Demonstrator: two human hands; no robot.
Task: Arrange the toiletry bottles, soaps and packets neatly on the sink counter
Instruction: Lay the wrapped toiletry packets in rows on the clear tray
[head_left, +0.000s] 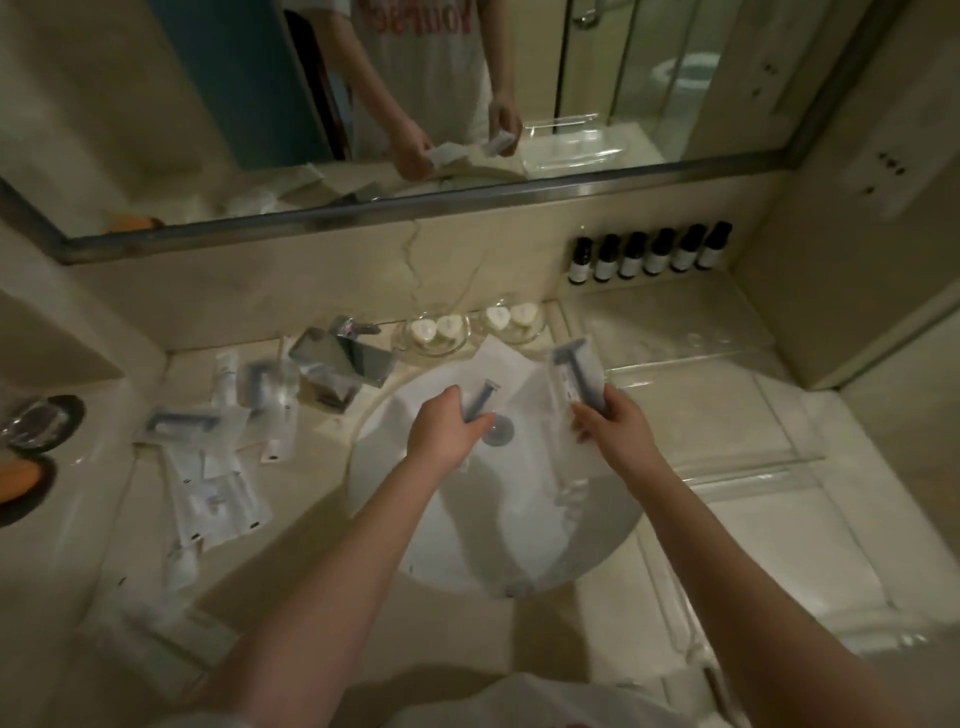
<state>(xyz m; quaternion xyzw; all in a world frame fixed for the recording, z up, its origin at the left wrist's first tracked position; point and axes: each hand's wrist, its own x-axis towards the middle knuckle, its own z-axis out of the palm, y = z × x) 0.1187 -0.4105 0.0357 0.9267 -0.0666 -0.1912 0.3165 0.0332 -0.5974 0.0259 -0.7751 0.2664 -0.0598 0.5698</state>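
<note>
Over the white sink basin (582, 540), my left hand (444, 428) grips a clear packet with a blue razor (480, 397) inside. My right hand (613, 428) holds a second razor packet (571, 371) by its lower end. Several more packets (218, 493) lie scattered on the counter left of the basin, some with razors (182, 421). Several dark small bottles (649, 254) stand in a row against the back wall at the right. Two glass dishes with white soaps (435, 328) (511, 316) sit behind the basin.
A chrome tap (343, 353) stands at the basin's back left. A clear acrylic tray (717, 415) lies on the counter to the right. At the far left are a dark dish (44, 421) and an orange object (18, 480). A mirror (363, 104) spans the wall.
</note>
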